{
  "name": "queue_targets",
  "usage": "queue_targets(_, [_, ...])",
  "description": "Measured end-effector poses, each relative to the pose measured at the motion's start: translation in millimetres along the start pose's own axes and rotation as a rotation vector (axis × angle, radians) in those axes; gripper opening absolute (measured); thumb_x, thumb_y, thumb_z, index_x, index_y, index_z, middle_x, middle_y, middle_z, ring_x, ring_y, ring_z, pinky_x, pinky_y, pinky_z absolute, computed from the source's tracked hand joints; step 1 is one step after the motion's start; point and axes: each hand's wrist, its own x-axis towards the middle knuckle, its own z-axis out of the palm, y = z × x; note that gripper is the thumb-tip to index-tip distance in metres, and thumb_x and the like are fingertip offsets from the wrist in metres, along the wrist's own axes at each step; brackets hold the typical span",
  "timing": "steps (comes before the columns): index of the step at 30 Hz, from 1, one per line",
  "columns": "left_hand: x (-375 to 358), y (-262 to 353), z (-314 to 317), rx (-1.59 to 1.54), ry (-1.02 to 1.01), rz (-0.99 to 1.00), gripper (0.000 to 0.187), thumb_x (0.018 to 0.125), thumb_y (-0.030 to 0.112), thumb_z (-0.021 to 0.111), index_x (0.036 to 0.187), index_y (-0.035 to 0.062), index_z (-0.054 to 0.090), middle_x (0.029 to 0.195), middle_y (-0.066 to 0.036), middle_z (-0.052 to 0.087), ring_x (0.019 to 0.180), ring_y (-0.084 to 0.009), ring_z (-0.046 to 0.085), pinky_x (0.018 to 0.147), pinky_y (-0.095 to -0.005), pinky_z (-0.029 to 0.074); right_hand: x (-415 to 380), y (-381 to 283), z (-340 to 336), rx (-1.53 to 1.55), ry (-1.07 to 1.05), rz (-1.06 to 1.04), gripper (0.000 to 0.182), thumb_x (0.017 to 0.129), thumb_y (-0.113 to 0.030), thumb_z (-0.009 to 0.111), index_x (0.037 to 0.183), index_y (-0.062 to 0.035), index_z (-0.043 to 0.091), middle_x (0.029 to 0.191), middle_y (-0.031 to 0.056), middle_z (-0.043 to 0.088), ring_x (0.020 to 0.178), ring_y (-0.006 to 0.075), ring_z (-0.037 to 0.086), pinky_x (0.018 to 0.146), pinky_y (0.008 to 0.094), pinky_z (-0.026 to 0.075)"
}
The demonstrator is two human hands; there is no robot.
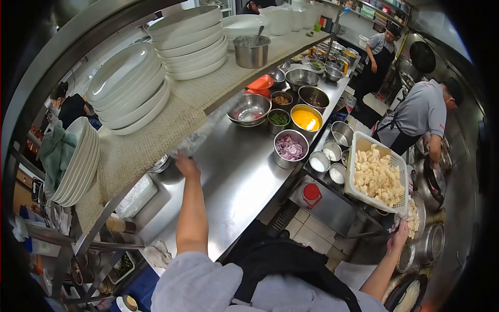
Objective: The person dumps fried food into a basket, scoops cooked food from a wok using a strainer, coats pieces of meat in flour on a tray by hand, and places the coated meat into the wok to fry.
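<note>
My left hand (186, 164) reaches over the steel counter (208, 200), under the edge of the shelf. Crumpled clear plastic (193, 143) shows right at its fingertips, and the fingers are mostly hidden. A metal bowl (160, 164) sits beside that hand. Out to the right, my right hand (399, 235) is closed on a crumpled clear plastic bag (393, 224), just below the near corner of a white basket (357, 183). Pale, cut chunks (378, 174) fill the basket. Behind the right hand, more pale pieces (412, 221) lie in a pan.
Stacked white plates (130, 93) and a steel pot (251, 54) stand on the shelf (182, 101). Along the counter are sliced red onions (291, 147), chopped greens (279, 119) and yellow liquid (305, 119) in metal containers. One co-worker (416, 112) bends over the stove; another (382, 52) stands farther back.
</note>
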Motion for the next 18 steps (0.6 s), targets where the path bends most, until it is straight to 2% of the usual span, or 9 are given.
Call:
queue_targets(3, [71.7, -26.4, 24.7, 0.06, 0.124, -0.044, 0.019, 0.09, 0.029, 0.052, 0.089, 0.01, 0.056, 0.069, 0.0, 0.051, 0.045, -0.0108, 0.038, 0.038, -0.0258, 0.024, 2.5, 15.4, -7.1, 0.081, 0.035, -0.002, 0.031, 0.099, -0.023, 0.046, 0.116, 0.0, 0.058, 0.064, -0.0047, 0.042, 0.053, 0.0042, 0.039, 0.046, 0.0196, 0.034])
queue_targets(5, [138.4, -57.1, 35.4, 0.148, 0.162, 0.179, 0.016, 0.088, 0.024, 0.054, 0.088, 0.0102, 0.061, 0.07, -0.002, 0.057, 0.049, -0.0128, 0.048, 0.042, -0.0265, 0.036, 10.5, 30.0, -24.0, 0.097, 0.063, 0.005, 0.031, 0.099, -0.024, 0.047, 0.116, -0.0003, 0.058, 0.064, -0.0047, 0.043, 0.053, 0.0042, 0.039, 0.045, 0.0198, 0.034])
queue_targets(10, [160.7, -68.2, 50.6, 0.492, 0.276, 0.171, 0.019, 0.084, 0.026, 0.058, 0.091, 0.01, 0.065, 0.082, -0.004, 0.061, 0.067, -0.0158, 0.057, 0.055, -0.0308, 0.044, 10.4, 40.4, -42.1, 0.053, 0.202, 0.07, 0.032, 0.098, -0.027, 0.049, 0.115, -0.0009, 0.058, 0.064, -0.0046, 0.043, 0.051, 0.0041, 0.039, 0.042, 0.0204, 0.033])
queue_targets(12, [177.7, -83.5, 34.9, 1.151, 0.183, 0.295, 0.02, 0.083, 0.026, 0.059, 0.093, 0.01, 0.066, 0.086, -0.005, 0.063, 0.074, -0.017, 0.06, 0.06, -0.0325, 0.047, 0.2, 34.1, -46.5, 0.072, 0.264, 0.08, 0.032, 0.097, -0.029, 0.05, 0.113, -0.0021, 0.059, 0.063, -0.0053, 0.043, 0.051, 0.0038, 0.04, 0.041, 0.0207, 0.032])
queue_targets(13, [187.0, -92.3, 24.0, 1.8, 0.094, 0.517, 0.021, 0.082, 0.027, 0.06, 0.093, 0.0099, 0.066, 0.089, -0.006, 0.064, 0.078, -0.0176, 0.062, 0.063, -0.0334, 0.048, -4.0, 35.5, -54.3, 0.086, 0.286, 0.069, 0.031, 0.097, -0.029, 0.051, 0.112, -0.0035, 0.059, 0.063, -0.0065, 0.043, 0.051, 0.0033, 0.04, 0.042, 0.0205, 0.032])
queue_targets(15, [204.1, -113.5, 2.8, 2.431, -0.015, 0.985, 0.023, 0.081, 0.027, 0.061, 0.095, 0.0099, 0.068, 0.093, -0.007, 0.066, 0.085, -0.0188, 0.065, 0.068, -0.0351, 0.052, -17.8, 31.7, -61.5, 0.049, 0.42, 0.11, 0.03, 0.094, -0.031, 0.054, 0.109, -0.0064, 0.062, 0.062, -0.0083, 0.041, 0.05, 0.0028, 0.038, 0.043, 0.0197, 0.03])
queue_targets(16, [192.1, -110.4, 6.3, 2.396, -0.145, 0.676, 0.042, 0.077, 0.032, 0.064, 0.108, 0.0027, 0.063, 0.102, -0.008, 0.064, 0.09, -0.0197, 0.064, 0.07, -0.0347, 0.051, -27.5, 24.9, -55.3, 0.057, 0.477, 0.166, 0.029, 0.093, -0.03, 0.054, 0.108, -0.0072, 0.063, 0.061, -0.0088, 0.039, 0.05, 0.003, 0.036, 0.043, 0.0201, 0.028])
queue_targets(17, [192.9, -125.6, -0.2, 2.436, -0.091, 0.648, 0.069, 0.074, 0.035, 0.066, 0.126, -0.0068, 0.048, 0.105, -0.01, 0.065, 0.089, -0.0194, 0.064, 0.071, -0.035, 0.051, -37.7, 36.7, -69.8, 0.048, 0.557, 0.216, 0.03, 0.094, -0.031, 0.053, 0.109, -0.007, 0.063, 0.061, -0.0087, 0.037, 0.049, 0.0033, 0.034, 0.043, 0.021, 0.027])
queue_targets(18, [211.4, -154.2, -27.1, 2.424, -0.061, 0.811, 0.089, 0.073, 0.037, 0.067, 0.136, -0.0119, 0.03, 0.108, -0.011, 0.064, 0.095, -0.0197, 0.064, 0.075, -0.0373, 0.052, -52.5, 39.0, -75.4, -0.029, 0.514, 0.174, 0.03, 0.095, -0.031, 0.05, 0.109, -0.007, 0.063, 0.06, -0.0081, 0.037, 0.049, 0.0039, 0.035, 0.043, 0.0212, 0.028])
